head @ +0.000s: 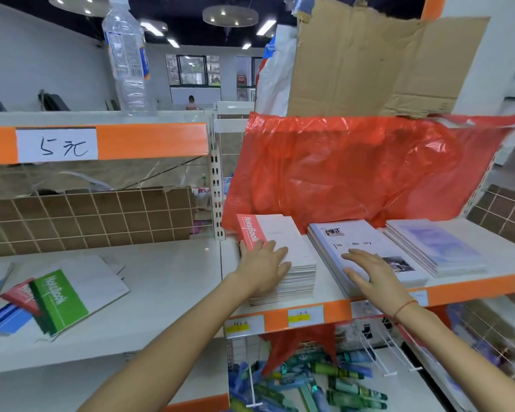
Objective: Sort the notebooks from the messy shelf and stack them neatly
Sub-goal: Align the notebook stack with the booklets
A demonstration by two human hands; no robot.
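Our left hand [263,264] lies flat with fingers spread on the red-spined notebook stack [283,257] at the left end of the right-hand shelf [470,288], gripping nothing. Our right hand [369,273], fingers straight and apart, rests on or just above the white photo-cover notebooks [369,242] beside that stack; we cannot tell if it touches. On the left shelf [167,281], well apart from both hands, lie a green notebook [58,301] and others in a loose heap.

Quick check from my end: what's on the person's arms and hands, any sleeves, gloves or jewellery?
Both forearms are bare, no sleeves in view, no gloves. The right hand has a thin red string bracelet round its wrist. The left hand and its wrist carry nothing. No rings visible.
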